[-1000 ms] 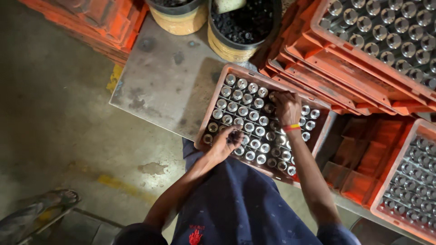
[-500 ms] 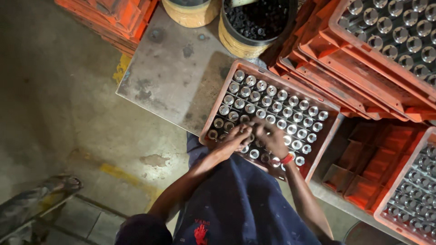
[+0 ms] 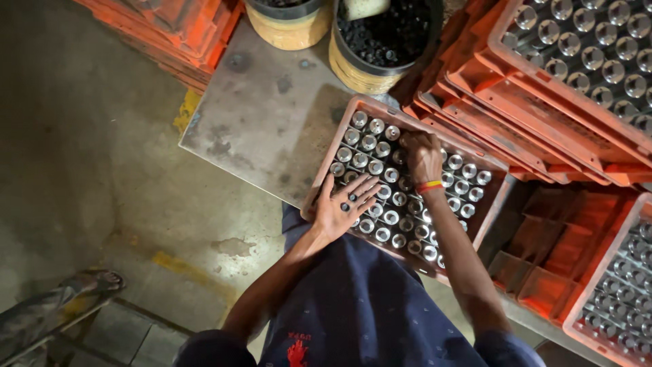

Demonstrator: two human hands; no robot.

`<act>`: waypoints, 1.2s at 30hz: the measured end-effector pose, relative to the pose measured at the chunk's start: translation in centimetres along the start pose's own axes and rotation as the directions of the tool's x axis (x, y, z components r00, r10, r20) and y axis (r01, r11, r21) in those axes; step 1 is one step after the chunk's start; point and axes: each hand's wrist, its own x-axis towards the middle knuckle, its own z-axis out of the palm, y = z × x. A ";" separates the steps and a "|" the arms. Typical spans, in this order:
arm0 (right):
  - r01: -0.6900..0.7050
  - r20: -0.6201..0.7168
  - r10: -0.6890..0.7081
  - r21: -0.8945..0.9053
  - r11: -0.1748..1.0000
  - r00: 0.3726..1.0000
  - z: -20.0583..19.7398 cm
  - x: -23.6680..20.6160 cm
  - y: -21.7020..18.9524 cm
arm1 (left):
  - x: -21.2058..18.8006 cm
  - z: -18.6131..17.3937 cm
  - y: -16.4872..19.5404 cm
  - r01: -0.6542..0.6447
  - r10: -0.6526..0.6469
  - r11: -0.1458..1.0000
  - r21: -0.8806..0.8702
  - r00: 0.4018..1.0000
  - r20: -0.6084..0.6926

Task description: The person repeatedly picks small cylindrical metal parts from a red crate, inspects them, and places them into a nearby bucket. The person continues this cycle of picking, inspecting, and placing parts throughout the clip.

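Cylinders [image 3: 390,217] upright in crate [image 3: 319,187] (axes vert.), hands [image 3: 343,207] on top.

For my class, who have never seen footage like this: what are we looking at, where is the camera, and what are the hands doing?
The camera sits on a person's head and looks straight down, so you see their own arms and dark blue shirt. An orange crate rests on a grey metal table, filled with rows of shiny metal cylinders. The left hand lies palm up, holding a few small dark pieces. The right hand, with a red and yellow wristband, presses down among the cylinders. Behind stand buckets of dark parts and more orange crates.
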 end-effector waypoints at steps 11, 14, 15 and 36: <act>-0.173 0.050 0.166 0.239 0.955 0.985 -3.8 -1.3 -4.9 | 0.4 -1.5 -0.4 0.032 -0.031 0.999 -0.038 0.998 0.047; -0.198 0.175 0.127 0.485 0.852 0.976 -7.0 -5.7 -9.0 | 0.8 -4.0 -1.5 0.114 -0.114 0.993 -0.030 0.993 0.009; -0.178 0.182 0.096 0.517 0.837 0.979 -7.1 -6.6 -10.5 | 0.9 -4.8 -2.1 0.176 -0.135 0.965 -0.195 0.969 0.205; -0.277 0.121 0.263 0.113 0.954 0.957 3.0 1.5 -1.9 | -8.2 3.2 2.2 -0.108 0.109 0.994 -0.008 0.994 0.024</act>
